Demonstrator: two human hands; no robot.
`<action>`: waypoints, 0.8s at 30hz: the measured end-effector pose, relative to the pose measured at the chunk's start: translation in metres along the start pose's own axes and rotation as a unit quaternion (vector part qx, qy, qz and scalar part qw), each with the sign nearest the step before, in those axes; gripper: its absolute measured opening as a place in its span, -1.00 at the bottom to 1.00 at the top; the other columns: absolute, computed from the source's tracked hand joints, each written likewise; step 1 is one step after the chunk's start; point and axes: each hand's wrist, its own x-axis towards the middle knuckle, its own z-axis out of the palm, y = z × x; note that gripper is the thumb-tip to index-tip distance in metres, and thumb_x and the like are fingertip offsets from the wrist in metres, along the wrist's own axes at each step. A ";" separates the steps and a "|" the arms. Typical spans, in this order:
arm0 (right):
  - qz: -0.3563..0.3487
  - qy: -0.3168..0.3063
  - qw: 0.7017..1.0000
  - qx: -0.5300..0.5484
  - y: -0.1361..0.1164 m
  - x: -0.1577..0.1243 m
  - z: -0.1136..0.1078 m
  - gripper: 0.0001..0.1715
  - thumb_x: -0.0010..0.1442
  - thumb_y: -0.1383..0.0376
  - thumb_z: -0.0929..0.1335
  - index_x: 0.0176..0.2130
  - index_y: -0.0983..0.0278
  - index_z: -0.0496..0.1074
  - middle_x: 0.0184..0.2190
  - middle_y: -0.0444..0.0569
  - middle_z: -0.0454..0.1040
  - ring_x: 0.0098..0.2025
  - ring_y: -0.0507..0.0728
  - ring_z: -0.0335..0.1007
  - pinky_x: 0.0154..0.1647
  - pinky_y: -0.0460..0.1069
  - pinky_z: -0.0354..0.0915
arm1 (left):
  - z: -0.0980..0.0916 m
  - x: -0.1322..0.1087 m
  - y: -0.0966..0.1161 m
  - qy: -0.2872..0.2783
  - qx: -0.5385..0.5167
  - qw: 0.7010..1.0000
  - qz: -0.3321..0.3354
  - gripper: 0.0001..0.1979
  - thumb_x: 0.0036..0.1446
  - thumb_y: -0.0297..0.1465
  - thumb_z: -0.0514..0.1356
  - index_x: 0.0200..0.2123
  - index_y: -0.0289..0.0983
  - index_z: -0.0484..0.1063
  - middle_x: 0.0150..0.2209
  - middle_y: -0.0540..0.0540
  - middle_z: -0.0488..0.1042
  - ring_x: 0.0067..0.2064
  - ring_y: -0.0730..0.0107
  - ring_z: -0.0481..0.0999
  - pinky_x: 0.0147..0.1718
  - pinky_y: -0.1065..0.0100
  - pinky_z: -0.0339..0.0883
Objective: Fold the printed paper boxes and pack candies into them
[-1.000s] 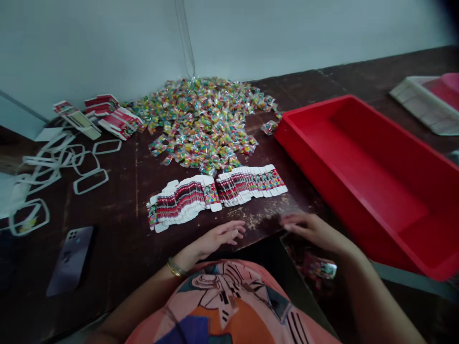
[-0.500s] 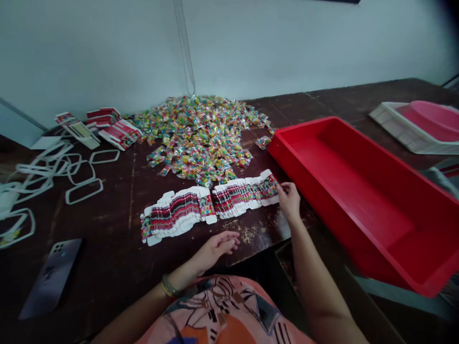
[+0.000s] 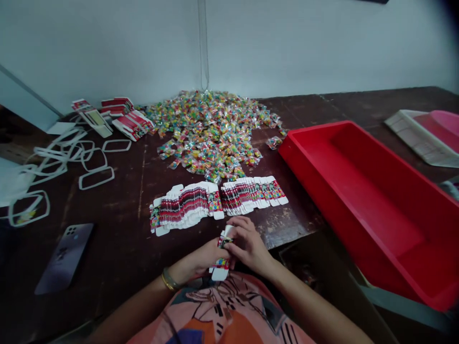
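Both hands meet at the near edge of the dark, scuffed wooden table, just in front of the person's chest: the left hand and the right hand are closed together on one flat, printed red-and-white cardboard box blank, its white tab sticking out below the fingers, held close where it can be seen and worked with both thumbs. Just beyond the hands lie two fanned rows of the same blanks, a left row and a right row, overlapped like tiles so that each edge can be lifted singly; the number in each row is too dense to count. Behind them a single broad heap of small colourful cellophane-wrapped sweets sits against the wall, within arm's reach. One long red plastic trough stands to the right, angled toward the person. At far left are a few stacks of red printed cartons, a scatter of white cardboard frame offcuts, and one grey smartphone lying face down. One white tray holding a pink basin sits at far right.
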 end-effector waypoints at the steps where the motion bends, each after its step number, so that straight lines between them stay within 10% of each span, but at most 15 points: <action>1: 0.012 -0.034 0.999 0.024 -0.002 0.003 -0.004 -0.92 0.12 0.30 0.41 -0.30 0.23 0.48 0.04 0.01 0.37 0.14 0.21 0.13 0.13 0.14 0.13 | -0.001 -0.003 0.001 -0.006 -0.002 1.000 -0.004 -0.91 -0.17 -0.49 0.22 -0.49 -0.36 0.40 -0.60 0.00 0.39 -0.58 0.52 0.29 -0.57 0.45 0.13; 6: 0.027 -0.238 0.952 0.188 0.000 0.014 -0.019 -0.78 0.11 0.19 0.42 -0.44 0.31 0.49 -0.12 -0.01 0.42 -0.04 0.14 0.34 -0.03 0.00 0.26 | -0.009 -0.012 0.001 -0.129 0.030 0.991 0.016 -0.71 -0.17 -0.33 0.35 -0.37 -0.36 0.42 -0.43 -0.06 0.47 -0.44 0.44 0.41 -0.42 0.41 0.27; 15: 0.208 -0.041 0.926 0.313 0.016 -0.010 0.026 -0.54 0.10 0.22 0.42 -0.04 0.17 0.24 -0.33 -0.14 0.47 -0.34 0.03 0.40 -0.31 -0.08 0.33 | -0.016 -0.006 -0.032 0.224 0.090 0.949 0.205 -0.62 0.01 -0.22 0.27 -0.18 -0.29 0.29 -0.43 0.03 0.41 -0.43 0.49 0.38 -0.40 0.44 0.27; 24: 0.377 -0.169 0.713 0.566 0.032 -0.021 0.038 -0.67 -0.01 0.21 0.49 -0.27 0.30 0.40 -0.45 -0.16 0.41 -0.55 -0.11 0.29 -0.51 -0.19 0.32 | -0.014 -0.035 -0.034 0.158 0.155 0.953 0.206 -0.77 0.07 -0.28 0.22 -0.25 -0.31 0.38 -0.38 -0.01 0.43 -0.37 0.47 0.39 -0.32 0.43 0.24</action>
